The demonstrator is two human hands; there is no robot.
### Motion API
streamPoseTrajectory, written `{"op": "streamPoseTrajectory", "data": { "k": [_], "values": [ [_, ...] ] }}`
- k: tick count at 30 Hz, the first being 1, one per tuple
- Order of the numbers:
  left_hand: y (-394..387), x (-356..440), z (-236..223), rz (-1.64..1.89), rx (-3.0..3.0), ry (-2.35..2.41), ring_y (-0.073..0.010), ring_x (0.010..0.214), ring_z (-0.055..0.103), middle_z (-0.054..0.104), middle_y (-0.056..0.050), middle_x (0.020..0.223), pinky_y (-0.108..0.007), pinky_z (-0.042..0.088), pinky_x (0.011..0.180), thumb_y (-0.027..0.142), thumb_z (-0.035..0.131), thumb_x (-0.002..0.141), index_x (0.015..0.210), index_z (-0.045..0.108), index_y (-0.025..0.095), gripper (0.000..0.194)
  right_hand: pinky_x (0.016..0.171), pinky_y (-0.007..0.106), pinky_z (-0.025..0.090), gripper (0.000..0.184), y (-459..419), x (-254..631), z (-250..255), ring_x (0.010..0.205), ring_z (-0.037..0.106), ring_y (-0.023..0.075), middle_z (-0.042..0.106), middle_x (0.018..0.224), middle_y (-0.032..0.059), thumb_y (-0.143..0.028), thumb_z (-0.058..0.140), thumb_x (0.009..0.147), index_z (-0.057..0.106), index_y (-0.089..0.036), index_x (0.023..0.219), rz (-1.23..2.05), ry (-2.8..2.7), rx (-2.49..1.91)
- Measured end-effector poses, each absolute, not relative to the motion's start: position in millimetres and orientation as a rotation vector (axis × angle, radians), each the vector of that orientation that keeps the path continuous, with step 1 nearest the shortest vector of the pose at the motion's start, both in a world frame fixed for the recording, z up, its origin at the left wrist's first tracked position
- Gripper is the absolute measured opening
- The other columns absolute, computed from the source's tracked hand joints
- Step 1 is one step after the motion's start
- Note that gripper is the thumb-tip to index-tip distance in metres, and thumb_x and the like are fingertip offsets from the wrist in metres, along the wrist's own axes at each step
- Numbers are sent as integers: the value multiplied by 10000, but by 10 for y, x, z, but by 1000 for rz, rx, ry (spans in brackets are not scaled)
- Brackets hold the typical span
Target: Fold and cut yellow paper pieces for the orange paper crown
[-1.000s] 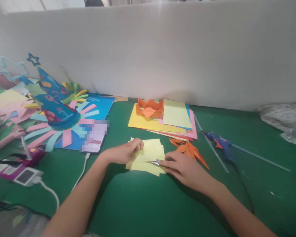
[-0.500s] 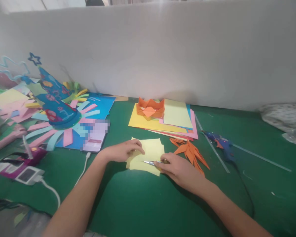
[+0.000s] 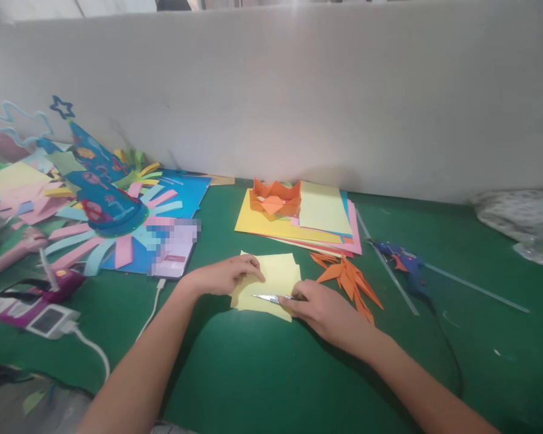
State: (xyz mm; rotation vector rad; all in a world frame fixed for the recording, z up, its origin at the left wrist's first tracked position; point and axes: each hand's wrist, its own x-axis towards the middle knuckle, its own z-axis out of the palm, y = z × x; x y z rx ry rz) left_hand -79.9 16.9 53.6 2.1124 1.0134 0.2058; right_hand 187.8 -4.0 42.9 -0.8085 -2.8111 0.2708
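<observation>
Several pale yellow paper pieces (image 3: 278,271) lie loosely stacked on the green table in front of me. My left hand (image 3: 228,274) rests at the stack's left side, fingers curled and pressing the paper down. In my right hand (image 3: 314,304) is a slim pair of scissors (image 3: 266,298). Its silver blades look closed and point left across the front part of the paper; the handle is mostly hidden by my fingers. Just behind the right hand lies a bunch of folded orange paper spikes (image 3: 350,280).
Farther back, an orange paper crown (image 3: 275,202) sits on stacked coloured sheets (image 3: 266,226). A blue glue gun (image 3: 405,262) and clear glue sticks (image 3: 391,274) lie right. At left are blue party hats (image 3: 108,199), a phone (image 3: 176,250), a pink glue gun (image 3: 20,250) and a power strip (image 3: 49,319).
The scissors have slid slightly left over the yellow paper with my right hand, and more of the blades shows. My left hand stays in place.
</observation>
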Motion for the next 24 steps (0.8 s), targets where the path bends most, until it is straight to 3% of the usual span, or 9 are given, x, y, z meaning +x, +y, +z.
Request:
{"op": "streamPoseTrajectory", "data": {
  "k": [24],
  "values": [
    [174, -798, 547, 184, 2096, 995, -170, 1097, 479, 491, -53, 1169, -268, 376, 938, 0, 372, 772, 1125, 603, 244, 487, 528, 260, 234, 306, -51, 1777, 413, 652, 406, 150, 506, 746, 41, -228, 375, 952, 643, -234, 1099, 270, -2866, -731]
  ]
}}
